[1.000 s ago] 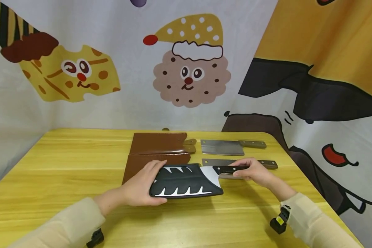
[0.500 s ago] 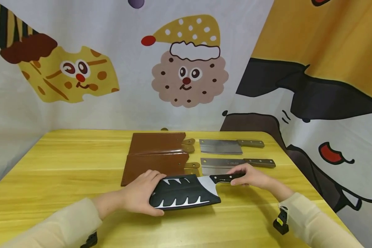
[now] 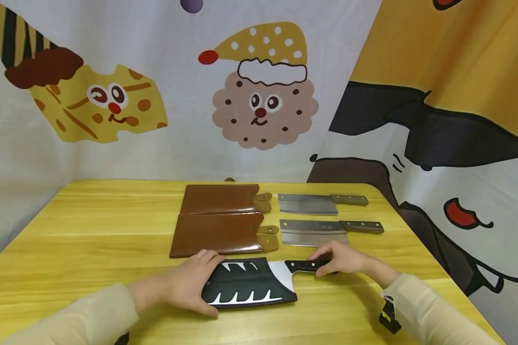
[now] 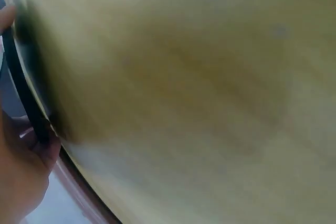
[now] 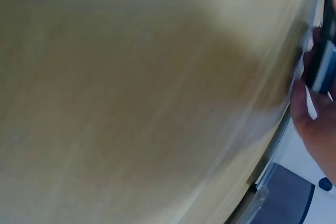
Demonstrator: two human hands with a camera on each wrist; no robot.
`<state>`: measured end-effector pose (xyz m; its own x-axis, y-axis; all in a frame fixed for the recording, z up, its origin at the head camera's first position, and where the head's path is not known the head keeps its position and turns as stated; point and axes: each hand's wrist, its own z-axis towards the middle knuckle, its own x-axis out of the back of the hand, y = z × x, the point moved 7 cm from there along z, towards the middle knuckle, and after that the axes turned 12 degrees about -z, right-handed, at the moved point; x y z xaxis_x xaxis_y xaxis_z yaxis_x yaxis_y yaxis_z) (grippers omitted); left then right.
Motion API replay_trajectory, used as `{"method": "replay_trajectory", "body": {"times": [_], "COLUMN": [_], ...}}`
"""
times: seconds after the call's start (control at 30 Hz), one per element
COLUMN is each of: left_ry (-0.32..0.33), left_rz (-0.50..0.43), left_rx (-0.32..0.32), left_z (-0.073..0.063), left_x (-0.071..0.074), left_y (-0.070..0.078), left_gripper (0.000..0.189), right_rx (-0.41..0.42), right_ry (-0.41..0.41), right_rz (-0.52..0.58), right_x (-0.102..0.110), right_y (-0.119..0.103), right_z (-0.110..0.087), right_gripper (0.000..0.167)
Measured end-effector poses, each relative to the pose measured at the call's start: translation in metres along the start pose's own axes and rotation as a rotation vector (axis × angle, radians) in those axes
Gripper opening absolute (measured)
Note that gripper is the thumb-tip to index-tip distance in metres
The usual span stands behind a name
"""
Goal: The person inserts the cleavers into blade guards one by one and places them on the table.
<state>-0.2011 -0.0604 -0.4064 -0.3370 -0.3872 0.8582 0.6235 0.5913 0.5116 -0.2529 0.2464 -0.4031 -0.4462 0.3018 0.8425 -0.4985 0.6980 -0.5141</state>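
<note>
In the head view a cleaver in a black sheath (image 3: 246, 282) with white tooth-shaped cutouts lies low over the near middle of the table. My left hand (image 3: 194, 282) grips the sheath's left end, thumb along the near edge and fingers over the far one. At the other end, my right hand (image 3: 338, 258) pinches the black riveted handle (image 3: 300, 266). A strip of bright blade shows between sheath and handle. The left wrist view catches the sheath's dark edge (image 4: 23, 87) in the left fingers; the right wrist view has the handle's end (image 5: 323, 66) beside the right fingers.
Beyond the sheathed cleaver lie two brown leather sheaths (image 3: 217, 235) with tan straps, one behind the other. To their right are two bare cleavers with brown handles, a nearer one (image 3: 311, 232) and a farther one (image 3: 306, 204). A printed curtain (image 3: 190, 158) hangs behind the wooden table (image 3: 90, 230).
Both hands have brought the sheathed cleaver down and toward the near edge of the table. The nearer leather sheath and nearer bare cleaver, partly covered before, now show more fully.
</note>
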Motion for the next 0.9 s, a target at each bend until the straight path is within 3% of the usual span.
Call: {"method": "replay_trajectory", "body": {"times": [0.2, 0.37, 0.6, 0.9], "left_ry": [0.046, 0.096, 0.197, 0.170], "left_rz": [0.049, -0.013, -0.083, -0.069], "left_rx": [-0.031, 0.038, 0.085, 0.178], "left_z": [0.000, 0.007, 0.014, 0.013], "left_x": [-0.002, 0.020, 0.060, 0.074], "left_y": [-0.002, -0.013, -0.047, -0.095], "left_gripper": [0.106, 0.108, 0.100, 0.109], "right_rx": [0.014, 0.002, -0.113, -0.287], "right_ry": [0.016, 0.116, 0.241, 0.335], "right_rz": [0.000, -0.011, -0.083, -0.108], "right_x": [0.003, 0.023, 0.060, 0.089], "right_y": [-0.001, 0.007, 0.039, 0.086], "right_z": [0.003, -0.002, -0.016, -0.040], "right_gripper": [0.036, 0.041, 0.047, 0.059]}}
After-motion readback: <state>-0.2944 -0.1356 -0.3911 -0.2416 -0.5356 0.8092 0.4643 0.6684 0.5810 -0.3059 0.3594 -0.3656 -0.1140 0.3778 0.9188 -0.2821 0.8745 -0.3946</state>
